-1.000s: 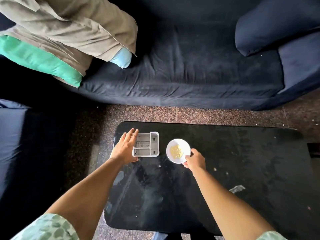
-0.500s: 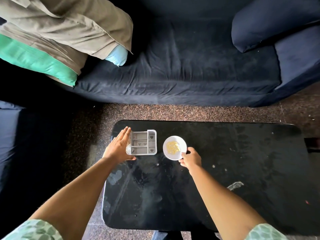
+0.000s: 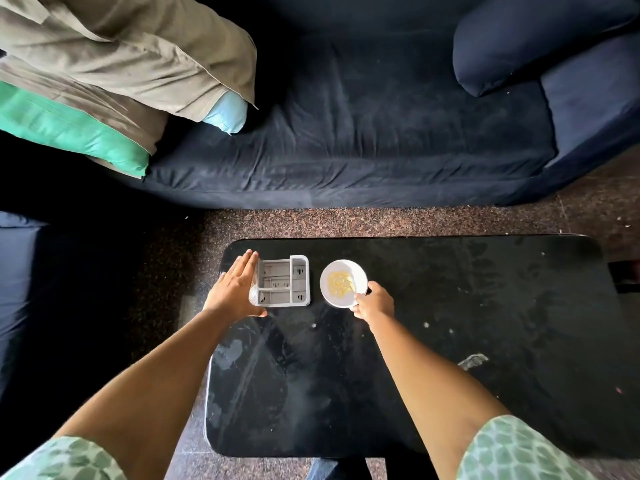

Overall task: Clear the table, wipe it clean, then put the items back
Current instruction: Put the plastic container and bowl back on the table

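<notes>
A white plastic organizer tray (image 3: 284,281) with several compartments sits at the far left of the black table (image 3: 450,341). My left hand (image 3: 232,289) lies against the tray's left wall with straight fingers, and its thumb is at the near left corner. Just right of the tray stands a small white bowl (image 3: 343,271) with pale yellow food in it. My right hand (image 3: 374,302) pinches the bowl's near right rim. The tabletop shows smears and pale crumbs.
A dark blue sofa (image 3: 363,133) runs along the far side across a strip of speckled floor (image 3: 381,221). Pillows in tan and green covers (image 3: 114,81) lie on its left end. A second dark seat (image 3: 20,289) stands left of the table.
My left hand has slid off the top of the tray's left edge to its left side. The right hand keeps its hold on the bowl. The tray and bowl stay in place.
</notes>
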### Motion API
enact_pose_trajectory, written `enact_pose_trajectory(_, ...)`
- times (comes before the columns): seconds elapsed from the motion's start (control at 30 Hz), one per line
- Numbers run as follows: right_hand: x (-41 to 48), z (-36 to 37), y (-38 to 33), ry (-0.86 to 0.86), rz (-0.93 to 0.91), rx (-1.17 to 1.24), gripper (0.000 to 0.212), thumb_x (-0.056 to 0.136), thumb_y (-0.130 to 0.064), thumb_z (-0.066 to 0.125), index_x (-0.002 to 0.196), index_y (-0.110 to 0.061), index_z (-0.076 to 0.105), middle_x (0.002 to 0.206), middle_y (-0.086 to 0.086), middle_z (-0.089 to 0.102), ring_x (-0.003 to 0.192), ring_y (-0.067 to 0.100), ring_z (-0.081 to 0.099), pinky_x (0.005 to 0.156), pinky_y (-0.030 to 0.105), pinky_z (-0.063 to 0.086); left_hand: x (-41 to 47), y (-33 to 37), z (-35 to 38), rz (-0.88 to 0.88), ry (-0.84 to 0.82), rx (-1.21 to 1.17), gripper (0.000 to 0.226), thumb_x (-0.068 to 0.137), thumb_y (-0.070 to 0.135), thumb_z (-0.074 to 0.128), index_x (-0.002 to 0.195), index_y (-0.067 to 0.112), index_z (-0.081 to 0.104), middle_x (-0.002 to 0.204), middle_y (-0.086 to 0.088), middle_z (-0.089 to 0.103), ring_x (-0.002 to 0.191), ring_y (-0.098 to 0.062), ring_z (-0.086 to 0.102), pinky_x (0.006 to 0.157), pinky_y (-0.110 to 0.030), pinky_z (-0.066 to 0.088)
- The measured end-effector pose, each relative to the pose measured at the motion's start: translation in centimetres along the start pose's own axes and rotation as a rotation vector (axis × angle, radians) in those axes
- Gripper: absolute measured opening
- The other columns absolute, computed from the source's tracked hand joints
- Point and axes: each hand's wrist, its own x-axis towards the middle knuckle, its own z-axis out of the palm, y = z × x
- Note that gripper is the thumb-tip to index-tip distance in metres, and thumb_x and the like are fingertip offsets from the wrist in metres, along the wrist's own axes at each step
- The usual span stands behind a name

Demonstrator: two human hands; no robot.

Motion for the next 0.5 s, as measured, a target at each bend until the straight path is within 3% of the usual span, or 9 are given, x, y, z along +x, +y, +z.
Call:
enact_pose_trajectory(0.07,-0.2,-0.3,0.0,-0.027,0.007,-0.036,0.036,0.089,-0.017,0.065,0.123,-0.010,0.054,0.107,0.011,0.062,0.083,0.028,0.071,0.069,0.039,0.060,-0.5,0.8,-0.6,-0.034,-0.033,0.058,0.136,0.057,0.054,0.083,0.151,0.018,-0.009,0.159,0.001,-0.013,0.147,-0.020,-0.005,0.118,-0.048,0.014)
enact_pose_trajectory(0.17,-1.0,-1.6,0.3,-0.024,-0.025,-0.100,0.047,0.086,-0.022,0.066,0.131,-0.018,0.051,0.117,0.011,0.063,0.092,0.028,0.069,0.075,0.042,0.059,-1.7,3.1,-1.4,-0.090,-0.006,0.015,0.128,0.061,0.061,0.077,0.152,0.021,-0.003,0.159,0.001,-0.011,0.147,-0.020,-0.006,0.116,-0.049,0.012)
enact_pose_trajectory(0.27,-2.0,-4.4,0.8,-0.050,-0.077,-0.081,0.043,0.084,-0.022,0.065,0.125,-0.019,0.056,0.116,0.008,0.066,0.099,0.028,0.066,0.085,0.042,0.055,-3.5,7.4,-2.0,-0.088,0.129,-0.149,0.090,0.077,0.051,0.070,0.148,0.018,0.027,0.156,-0.004,0.023,0.144,-0.021,0.019,0.114,-0.042,0.025)
enact_pose_trajectory(0.33,-3.4,-7.1,0.9,-0.065,-0.121,-0.065,0.035,0.083,-0.022,0.063,0.118,-0.018,0.061,0.111,0.007,0.068,0.100,0.027,0.066,0.086,0.039,0.055,-4.6,10.8,-2.0,-0.087,0.176,-0.285,0.064,0.084,0.040,0.067,0.139,0.018,0.044,0.141,-0.006,0.049,0.131,-0.026,0.043,0.104,-0.038,0.037)
enact_pose_trajectory(0.5,-7.2,-18.4,2.3,0.012,-0.209,0.081,0.016,0.087,-0.014,0.062,0.102,-0.016,0.066,0.085,0.005,0.068,0.077,0.021,0.067,0.052,0.023,0.046,-7.7,22.4,-1.7,-0.048,0.136,-0.573,0.033,0.087,0.026,0.065,0.118,0.016,0.061,0.098,0.000,0.069,0.095,-0.023,0.065,0.085,-0.031,0.048)
